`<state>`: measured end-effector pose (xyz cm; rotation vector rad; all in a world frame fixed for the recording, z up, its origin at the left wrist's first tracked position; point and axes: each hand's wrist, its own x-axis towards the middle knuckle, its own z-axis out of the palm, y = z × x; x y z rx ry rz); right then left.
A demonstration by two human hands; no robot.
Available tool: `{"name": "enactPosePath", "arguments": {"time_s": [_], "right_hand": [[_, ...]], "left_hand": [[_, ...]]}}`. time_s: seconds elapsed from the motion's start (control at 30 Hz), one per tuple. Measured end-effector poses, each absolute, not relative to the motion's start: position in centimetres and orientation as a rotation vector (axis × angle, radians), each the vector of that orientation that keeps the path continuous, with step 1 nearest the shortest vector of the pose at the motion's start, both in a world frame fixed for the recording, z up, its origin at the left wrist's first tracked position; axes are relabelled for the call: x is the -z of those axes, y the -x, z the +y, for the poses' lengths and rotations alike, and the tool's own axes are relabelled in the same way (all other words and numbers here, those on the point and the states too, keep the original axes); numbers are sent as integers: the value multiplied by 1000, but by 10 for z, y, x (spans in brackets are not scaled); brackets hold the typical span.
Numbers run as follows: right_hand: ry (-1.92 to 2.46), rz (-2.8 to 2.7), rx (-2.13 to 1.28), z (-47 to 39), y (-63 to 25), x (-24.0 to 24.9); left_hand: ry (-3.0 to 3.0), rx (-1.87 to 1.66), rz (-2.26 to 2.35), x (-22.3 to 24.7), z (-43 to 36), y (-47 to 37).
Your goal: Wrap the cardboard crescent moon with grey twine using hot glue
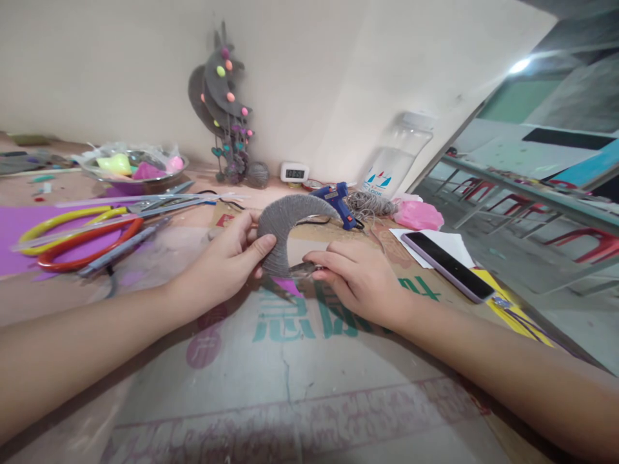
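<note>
A crescent moon shape (278,229) wrapped in grey yarn stands tilted above the cardboard, its thick left side pinched between the thumb and fingers of my left hand (229,258). Bare purple (289,285) shows at its lower tip, where the wrapping stops. Inside the curve, my right hand (360,277) pinches a small grey bundle (302,269) that looks like yarn, close to the lower end of the crescent. The fingertips hide part of that bundle. Just behind the crescent's upper tip lies a blue glue gun (338,201).
Scissors with yellow and red handles (89,245) lie left on purple sheet. Behind are a metal bowl (135,183), a hanging moon ornament (220,96), a timer (294,173), tangled yarn (367,205) and a clear bottle (394,158). A phone (447,265) rests right. Printed cardboard (290,380) covers the front.
</note>
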<state>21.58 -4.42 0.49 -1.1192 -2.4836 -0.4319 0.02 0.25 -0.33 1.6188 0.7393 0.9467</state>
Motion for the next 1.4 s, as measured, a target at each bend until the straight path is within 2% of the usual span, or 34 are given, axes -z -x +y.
{"name": "enactPosePath", "arguments": {"time_s": [0.37, 1.03, 1.4], "right_hand": [[1103, -2493, 349, -42, -217, -4], [992, -2484, 401, -44, -215, -7], [1008, -2425, 309, -43, -222, -1]], "left_hand": [[-1559, -933, 754, -1, 2, -1], [-1421, -826, 642, 6, 6, -2], [-1500, -898, 678, 5, 7, -2]]}}
